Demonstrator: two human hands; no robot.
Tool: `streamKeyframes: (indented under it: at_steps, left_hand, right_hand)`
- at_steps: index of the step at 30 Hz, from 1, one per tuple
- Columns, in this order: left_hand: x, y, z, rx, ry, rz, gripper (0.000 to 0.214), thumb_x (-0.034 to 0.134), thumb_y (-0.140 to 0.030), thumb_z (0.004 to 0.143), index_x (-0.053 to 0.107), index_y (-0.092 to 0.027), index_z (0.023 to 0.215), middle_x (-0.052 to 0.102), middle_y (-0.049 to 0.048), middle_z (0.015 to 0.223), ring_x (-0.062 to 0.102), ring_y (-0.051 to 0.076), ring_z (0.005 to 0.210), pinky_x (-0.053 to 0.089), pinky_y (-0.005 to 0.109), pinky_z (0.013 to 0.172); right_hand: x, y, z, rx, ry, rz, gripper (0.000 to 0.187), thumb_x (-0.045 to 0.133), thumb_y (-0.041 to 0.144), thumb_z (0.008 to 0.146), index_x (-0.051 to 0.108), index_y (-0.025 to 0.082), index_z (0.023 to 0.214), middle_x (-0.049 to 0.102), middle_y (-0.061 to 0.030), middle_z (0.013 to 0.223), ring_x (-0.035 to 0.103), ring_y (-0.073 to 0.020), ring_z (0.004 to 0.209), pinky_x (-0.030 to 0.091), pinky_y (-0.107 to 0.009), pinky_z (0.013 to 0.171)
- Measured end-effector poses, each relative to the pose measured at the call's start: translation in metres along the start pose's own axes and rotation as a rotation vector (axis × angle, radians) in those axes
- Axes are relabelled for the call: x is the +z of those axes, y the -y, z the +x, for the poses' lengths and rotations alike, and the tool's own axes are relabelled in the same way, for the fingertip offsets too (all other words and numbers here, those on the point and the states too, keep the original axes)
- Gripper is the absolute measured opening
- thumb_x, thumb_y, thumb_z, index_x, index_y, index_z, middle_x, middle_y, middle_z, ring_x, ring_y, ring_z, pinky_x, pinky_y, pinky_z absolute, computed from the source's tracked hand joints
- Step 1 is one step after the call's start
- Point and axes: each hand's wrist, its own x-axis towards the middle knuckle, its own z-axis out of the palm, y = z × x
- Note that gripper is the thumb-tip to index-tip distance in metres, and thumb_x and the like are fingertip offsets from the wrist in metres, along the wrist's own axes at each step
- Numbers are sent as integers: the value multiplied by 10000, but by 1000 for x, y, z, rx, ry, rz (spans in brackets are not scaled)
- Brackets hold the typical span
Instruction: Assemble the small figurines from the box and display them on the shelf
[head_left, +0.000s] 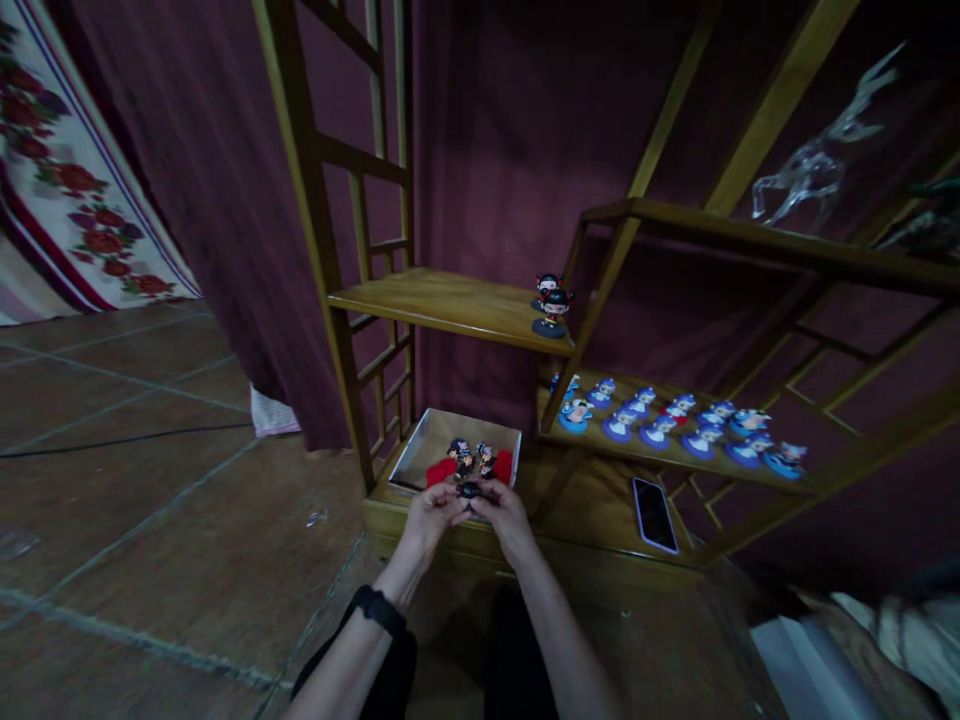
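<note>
My left hand (431, 512) and my right hand (504, 510) meet in front of an open cardboard box (427, 440) on the lowest shelf. Together their fingers pinch a small dark figurine (469, 490) between them. Inside the box stand a few more dark-haired figurines (471, 457) on red pieces. My left wrist wears a black band (379, 608).
A wooden shelf unit (450, 300) holds two red-and-black figurines (553, 305) on the middle board and several blue-and-white figurines (675, 420) on the lower right board. A phone (655, 514) lies on the base. Maroon curtains hang behind; tiled floor lies left.
</note>
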Motion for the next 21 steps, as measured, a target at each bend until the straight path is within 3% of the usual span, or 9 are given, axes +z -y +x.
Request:
streamKeyframes:
  at_steps: [6,15,21]
  left_hand:
    - [-3,17,-31,-82,-70,24,262,790,-99,453,603,-96,637,636,27,581,618,135,537,531,256,556]
    - [-19,34,-61,-213,-8,-35,71,663,-101,665,636,-85,728,667,93,694,635,132,586,536,237,619]
    - [-19,35,-69,-143,-35,34,97,694,-120,630,625,-83,687,654,76,641,618,121,543,517,216,567]
  right_hand:
    - [4,-17,-39,159,-198,61,289,734,359,499,601,169,671,641,-8,689,596,-157,659,478,-296,633]
    - [2,-12,-70,310,-84,161,309,730,364,506,625,156,708,658,-32,711,621,-159,671,489,-333,686]
    - [2,-12,-77,295,-119,179,390,706,374,548,615,199,885,671,-27,828,636,-177,768,485,-363,731]
